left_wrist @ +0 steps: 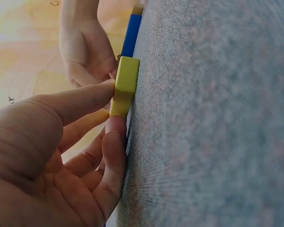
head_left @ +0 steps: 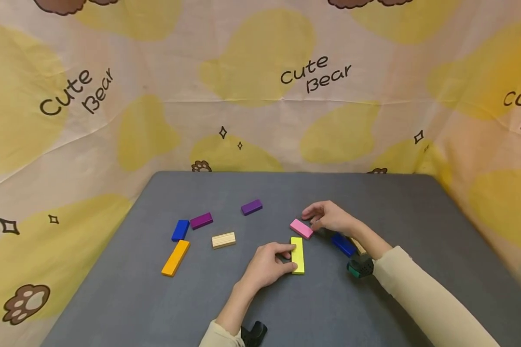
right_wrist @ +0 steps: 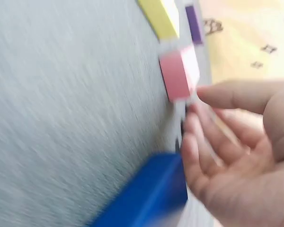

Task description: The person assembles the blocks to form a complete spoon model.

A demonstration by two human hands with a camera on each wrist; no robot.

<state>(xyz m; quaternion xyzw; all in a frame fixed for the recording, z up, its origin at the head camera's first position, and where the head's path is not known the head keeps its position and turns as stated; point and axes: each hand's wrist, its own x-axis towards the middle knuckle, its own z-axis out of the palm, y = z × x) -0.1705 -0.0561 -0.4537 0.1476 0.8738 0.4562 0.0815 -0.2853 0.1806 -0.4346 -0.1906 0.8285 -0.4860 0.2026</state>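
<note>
A yellow block [head_left: 298, 256] lies lengthwise on the grey table, and my left hand [head_left: 267, 264] pinches it, thumb at the near end and a fingertip toward the far end. Beyond it rests a pink block [head_left: 301, 228], set at an angle. My right hand [head_left: 332, 217] hovers beside the pink block with fingers loosely bent and nothing held. In the right wrist view, the thumb tip [right_wrist: 206, 94] is right at the edge of the pink block [right_wrist: 176, 75]. A dark blue block [head_left: 343, 244] lies below the right forearm.
Partly behind the right wrist is a wooden block [head_left: 358, 246]. To the left lie an orange block [head_left: 175, 258], a blue block [head_left: 180, 230], a magenta block [head_left: 201, 220], a plain wooden block [head_left: 223, 240] and a purple block [head_left: 252, 207]. A patterned cloth [head_left: 252, 120] hangs behind the table.
</note>
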